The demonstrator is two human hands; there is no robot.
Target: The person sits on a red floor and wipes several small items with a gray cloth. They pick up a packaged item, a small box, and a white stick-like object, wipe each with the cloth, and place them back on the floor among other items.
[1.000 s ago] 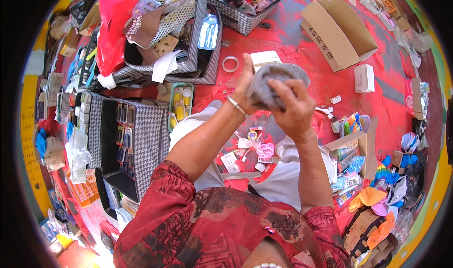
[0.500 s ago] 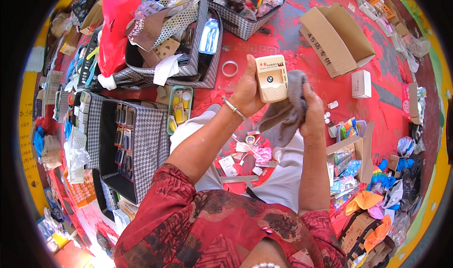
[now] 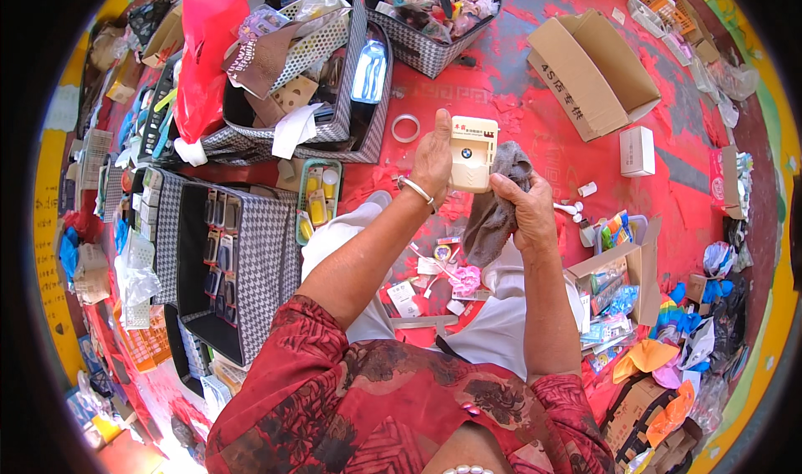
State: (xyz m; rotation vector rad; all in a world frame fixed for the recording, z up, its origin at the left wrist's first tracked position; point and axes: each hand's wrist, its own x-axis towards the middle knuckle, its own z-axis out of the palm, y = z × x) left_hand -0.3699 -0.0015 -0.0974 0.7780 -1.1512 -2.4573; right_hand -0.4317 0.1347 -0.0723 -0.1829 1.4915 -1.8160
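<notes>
A cream plastic case with a round emblem and a recessed front faces up in the middle of the view. My left hand is closed along its left side, thumb pointing up. My right hand grips a grey cloth, which hangs down against the case's lower right edge. The right thumb and fingers pinch the cloth's upper part. Below my hands, between my legs, lie a pink flower-like piece, a white tag and other small items.
Patterned storage bins full of goods stand at the upper left, with a bin of carded packs below. A roll of tape lies ahead. To the right are an open cardboard box, a small white box and a filled carton.
The case has turned more upright and come slightly lower. My right hand has moved down and left with the cloth, closer to the case's lower right corner.
</notes>
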